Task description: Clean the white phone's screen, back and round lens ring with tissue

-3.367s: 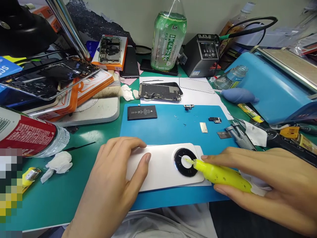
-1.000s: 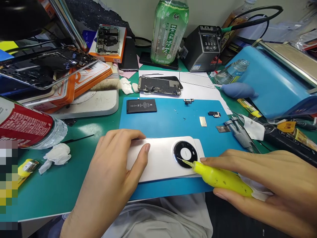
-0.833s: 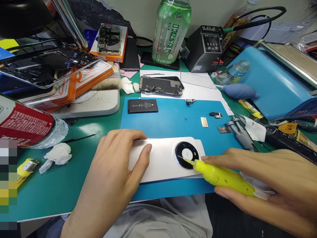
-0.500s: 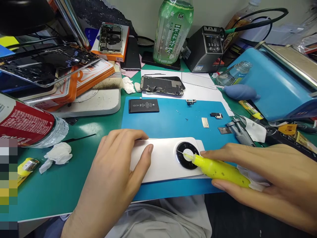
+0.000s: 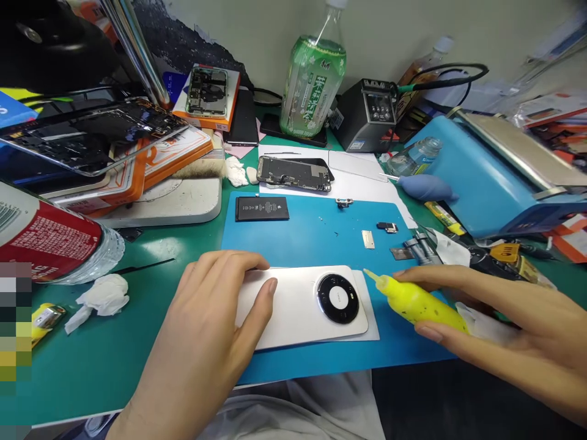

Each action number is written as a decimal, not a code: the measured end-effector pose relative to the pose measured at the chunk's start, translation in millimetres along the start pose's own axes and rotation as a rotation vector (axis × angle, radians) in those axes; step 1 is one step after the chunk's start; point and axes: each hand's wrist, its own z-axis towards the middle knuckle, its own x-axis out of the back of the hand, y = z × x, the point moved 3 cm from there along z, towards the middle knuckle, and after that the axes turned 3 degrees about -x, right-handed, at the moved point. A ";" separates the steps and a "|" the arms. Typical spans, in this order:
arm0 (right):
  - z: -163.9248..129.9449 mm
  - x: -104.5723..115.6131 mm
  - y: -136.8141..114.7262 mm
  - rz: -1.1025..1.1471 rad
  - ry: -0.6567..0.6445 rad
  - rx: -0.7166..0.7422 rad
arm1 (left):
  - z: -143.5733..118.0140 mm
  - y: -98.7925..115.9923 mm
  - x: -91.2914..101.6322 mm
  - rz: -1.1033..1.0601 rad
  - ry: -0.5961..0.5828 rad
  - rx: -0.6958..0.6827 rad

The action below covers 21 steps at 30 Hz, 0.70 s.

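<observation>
A white smartphone (image 5: 288, 305) lies face down with its round black camera ring (image 5: 338, 298) toward the right. Under its right end a sheet of white paper (image 5: 372, 327) sticks out. My left hand (image 5: 217, 318) is closed around the phone's left end, thumb on the back and fingers along the far edge. Right of the phone, my right hand (image 5: 495, 330) holds a yellow squeeze bottle (image 5: 419, 304) between thumb and fingers. The bottle's thin nozzle (image 5: 370, 275) points left, apart from the camera ring. Some white tissue (image 5: 486, 324) is also tucked in that hand.
The blue mat (image 5: 302, 235) bears a black battery (image 5: 262, 208) and several small phone parts. Behind it lies an opened phone (image 5: 293, 173). A green-labelled bottle (image 5: 312, 85) stands at the back; a red-labelled bottle (image 5: 55, 235) and crumpled tissue (image 5: 104, 294) are left. An air blower (image 5: 424, 187) lies right.
My right hand has drawn the yellow bottle rightward, its nozzle leaving the camera ring. My left hand stays on the phone. The whole view has shifted slightly.
</observation>
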 end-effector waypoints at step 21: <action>59.3 21.6 110.3 0.416 0.522 -0.600 | -5.0 -16.8 -11.8 -0.085 0.003 0.019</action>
